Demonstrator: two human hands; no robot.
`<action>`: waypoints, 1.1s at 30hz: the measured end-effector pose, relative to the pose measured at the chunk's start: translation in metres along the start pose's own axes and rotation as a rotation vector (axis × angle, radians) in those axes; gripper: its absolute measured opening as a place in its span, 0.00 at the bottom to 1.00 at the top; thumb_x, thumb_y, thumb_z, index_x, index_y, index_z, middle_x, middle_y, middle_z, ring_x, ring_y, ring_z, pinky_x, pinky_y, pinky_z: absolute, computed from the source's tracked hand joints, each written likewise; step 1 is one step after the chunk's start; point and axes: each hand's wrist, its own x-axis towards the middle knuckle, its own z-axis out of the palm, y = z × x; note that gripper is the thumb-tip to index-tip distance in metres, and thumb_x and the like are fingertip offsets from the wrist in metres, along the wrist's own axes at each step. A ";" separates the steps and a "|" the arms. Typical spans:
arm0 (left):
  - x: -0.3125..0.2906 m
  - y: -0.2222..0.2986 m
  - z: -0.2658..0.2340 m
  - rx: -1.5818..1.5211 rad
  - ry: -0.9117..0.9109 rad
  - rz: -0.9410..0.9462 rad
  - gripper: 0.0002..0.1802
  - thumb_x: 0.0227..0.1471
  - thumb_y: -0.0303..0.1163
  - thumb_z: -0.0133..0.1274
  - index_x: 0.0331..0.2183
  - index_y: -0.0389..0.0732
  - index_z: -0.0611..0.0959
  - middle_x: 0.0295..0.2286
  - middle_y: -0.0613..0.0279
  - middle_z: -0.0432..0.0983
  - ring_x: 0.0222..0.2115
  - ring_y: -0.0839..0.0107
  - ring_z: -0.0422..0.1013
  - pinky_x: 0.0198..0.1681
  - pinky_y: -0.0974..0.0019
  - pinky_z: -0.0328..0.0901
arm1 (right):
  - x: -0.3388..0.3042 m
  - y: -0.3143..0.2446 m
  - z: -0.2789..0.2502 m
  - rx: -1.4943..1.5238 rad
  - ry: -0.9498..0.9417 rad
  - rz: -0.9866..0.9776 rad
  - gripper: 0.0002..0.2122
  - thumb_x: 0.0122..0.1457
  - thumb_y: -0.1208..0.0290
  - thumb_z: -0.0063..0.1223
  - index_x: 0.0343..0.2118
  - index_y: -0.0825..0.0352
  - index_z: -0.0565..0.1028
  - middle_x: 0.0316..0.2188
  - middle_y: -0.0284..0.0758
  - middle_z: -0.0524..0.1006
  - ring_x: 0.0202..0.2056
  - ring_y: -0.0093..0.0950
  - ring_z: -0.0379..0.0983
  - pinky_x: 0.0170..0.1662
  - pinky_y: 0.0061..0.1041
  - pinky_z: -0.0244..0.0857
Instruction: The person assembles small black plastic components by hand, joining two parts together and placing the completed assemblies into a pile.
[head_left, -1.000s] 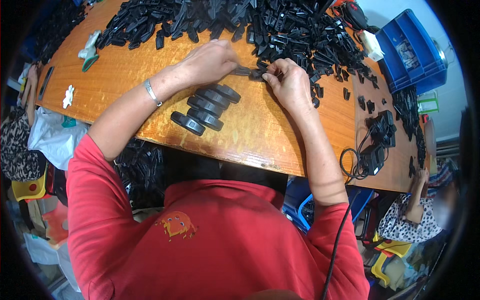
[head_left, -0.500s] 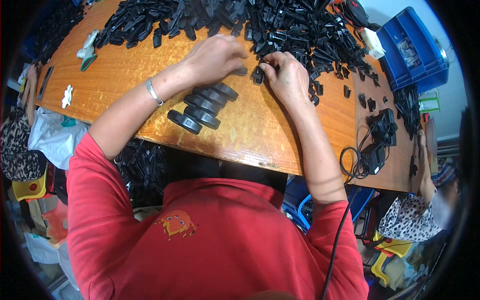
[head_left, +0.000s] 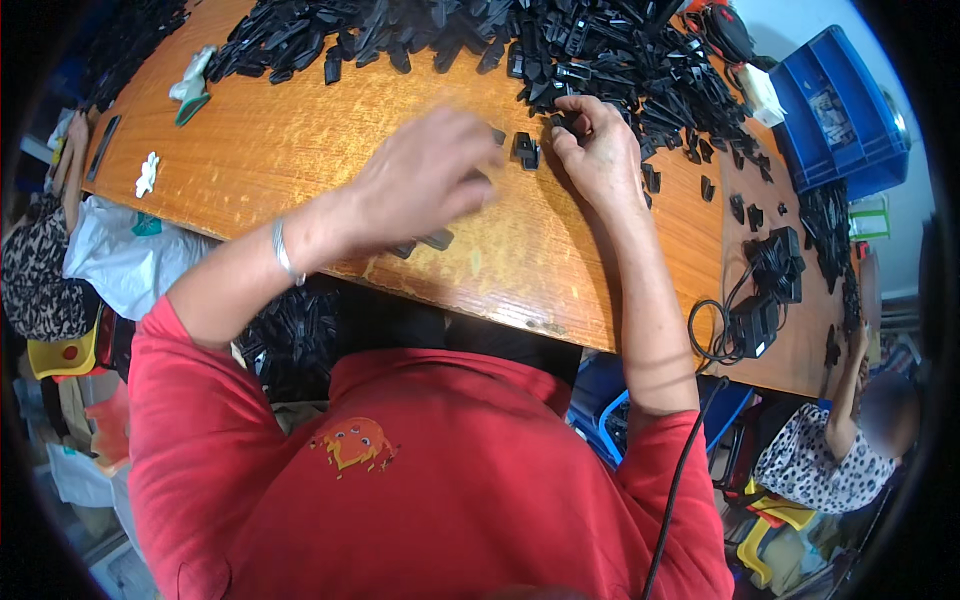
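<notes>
My left hand (head_left: 425,175) is blurred by motion above the table, and whether its fingers hold anything does not show. Beneath it, the ends of black rounded plastic pieces (head_left: 436,240) peek out; the others in their row are hidden. My right hand (head_left: 603,155) is at the near edge of a heap of black plastic parts (head_left: 590,60). Its thumb and fingers are closed on a small black plastic part (head_left: 570,122), largely covered by the fingers. Between the hands, a small black block-like part (head_left: 525,150) lies on the wooden table (head_left: 500,270).
A blue bin (head_left: 840,110) stands at the far right. Black adapters with coiled cable (head_left: 755,320) lie on the right side. White-and-green gloves (head_left: 190,88) and a white scrap (head_left: 147,175) lie at the left. Other people sit at both sides, one in a spotted top (head_left: 825,460).
My left hand has moved back toward me, over the row of rounded pieces. My right hand has left the small block part and shifted right to the heap's edge. The view has shifted slightly.
</notes>
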 end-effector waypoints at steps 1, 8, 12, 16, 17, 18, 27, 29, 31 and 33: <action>-0.012 0.010 -0.003 -0.008 -0.068 -0.017 0.13 0.54 0.34 0.66 0.40 0.41 0.84 0.45 0.55 0.78 0.49 0.52 0.74 0.54 0.50 0.68 | -0.001 -0.003 -0.001 0.038 -0.001 0.010 0.18 0.58 0.69 0.64 0.52 0.64 0.83 0.44 0.47 0.81 0.46 0.44 0.82 0.53 0.41 0.75; -0.095 -0.002 -0.037 0.057 0.007 -0.153 0.10 0.52 0.33 0.68 0.35 0.40 0.85 0.47 0.54 0.78 0.49 0.51 0.74 0.53 0.51 0.68 | -0.005 -0.004 0.007 0.566 -0.130 0.058 0.16 0.59 0.73 0.66 0.49 0.70 0.82 0.32 0.35 0.82 0.32 0.22 0.79 0.38 0.24 0.75; -0.129 -0.014 -0.080 -0.122 -0.009 -0.323 0.06 0.55 0.28 0.66 0.32 0.36 0.85 0.39 0.54 0.82 0.44 0.55 0.77 0.51 0.54 0.69 | -0.011 -0.015 0.015 0.534 -0.040 -0.074 0.13 0.57 0.73 0.71 0.43 0.69 0.82 0.30 0.34 0.84 0.28 0.18 0.79 0.35 0.22 0.75; -0.086 -0.019 -0.070 -0.066 0.125 -0.248 0.07 0.58 0.27 0.65 0.37 0.35 0.86 0.37 0.52 0.82 0.40 0.55 0.79 0.50 0.56 0.69 | -0.012 -0.027 0.019 0.287 -0.061 -0.047 0.14 0.54 0.71 0.73 0.44 0.65 0.83 0.35 0.37 0.86 0.30 0.24 0.83 0.38 0.28 0.77; -0.071 -0.023 -0.059 -0.041 0.124 -0.251 0.09 0.57 0.28 0.65 0.39 0.35 0.86 0.39 0.51 0.82 0.42 0.54 0.78 0.51 0.55 0.70 | -0.013 -0.030 0.019 0.286 -0.062 -0.057 0.14 0.54 0.71 0.73 0.44 0.65 0.83 0.35 0.37 0.86 0.30 0.24 0.83 0.38 0.28 0.77; -0.056 -0.030 -0.042 -0.020 0.122 -0.249 0.11 0.57 0.28 0.65 0.42 0.35 0.85 0.40 0.51 0.82 0.43 0.53 0.78 0.51 0.55 0.70 | -0.014 -0.028 0.021 0.248 -0.033 -0.097 0.15 0.54 0.71 0.73 0.44 0.65 0.84 0.36 0.38 0.86 0.31 0.28 0.83 0.40 0.30 0.77; 0.004 -0.064 0.018 0.041 -0.003 -0.207 0.13 0.55 0.30 0.68 0.42 0.36 0.86 0.39 0.54 0.78 0.44 0.51 0.75 0.49 0.53 0.71 | -0.017 -0.018 0.008 -0.196 -0.017 -0.228 0.08 0.57 0.73 0.67 0.40 0.65 0.85 0.39 0.43 0.82 0.38 0.46 0.84 0.43 0.42 0.78; -0.001 -0.061 0.017 0.010 0.013 -0.220 0.13 0.55 0.30 0.68 0.41 0.36 0.87 0.38 0.54 0.78 0.44 0.52 0.75 0.49 0.53 0.71 | -0.015 -0.014 0.008 -0.220 0.001 -0.214 0.10 0.56 0.73 0.68 0.40 0.67 0.85 0.39 0.43 0.82 0.37 0.46 0.84 0.43 0.40 0.78; -0.005 -0.061 0.017 -0.033 0.031 -0.231 0.12 0.55 0.30 0.68 0.41 0.36 0.87 0.38 0.54 0.78 0.43 0.52 0.75 0.49 0.54 0.71 | -0.014 -0.014 0.007 -0.020 0.003 -0.173 0.11 0.56 0.73 0.70 0.42 0.69 0.85 0.40 0.44 0.83 0.38 0.44 0.84 0.43 0.39 0.79; -0.008 -0.061 0.017 -0.048 0.072 -0.223 0.12 0.55 0.30 0.68 0.41 0.36 0.88 0.37 0.54 0.79 0.43 0.52 0.75 0.48 0.54 0.71 | -0.016 -0.020 0.019 0.143 0.024 -0.218 0.12 0.56 0.75 0.71 0.42 0.68 0.85 0.38 0.42 0.82 0.38 0.42 0.84 0.44 0.37 0.78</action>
